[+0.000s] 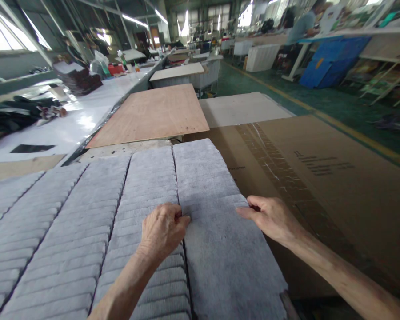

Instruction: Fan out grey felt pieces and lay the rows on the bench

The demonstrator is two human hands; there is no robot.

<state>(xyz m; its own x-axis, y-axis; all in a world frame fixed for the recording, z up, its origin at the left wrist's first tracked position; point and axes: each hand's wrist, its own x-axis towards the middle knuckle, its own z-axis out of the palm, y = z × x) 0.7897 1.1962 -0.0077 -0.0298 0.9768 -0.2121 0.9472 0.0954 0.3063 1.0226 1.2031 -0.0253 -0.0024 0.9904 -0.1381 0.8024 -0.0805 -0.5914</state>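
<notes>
closest in, the left hand (163,231) has its fingers pinched together on the left edge of the top grey fabric piece (226,253), right at the seam with the next stack. the right hand (270,218) has its fingers clamped on the opposite edge, thumb tucked under. that piece lies flat on the rightmost of several grey fabric stacks (70,231). looks soft, light and floppy, a bit fuzzy so not slippery; i'd guess it sags unless held at both side edges like this. beyond sit flattened cardboard (320,169) and a plywood board (153,113) on the desk.
</notes>
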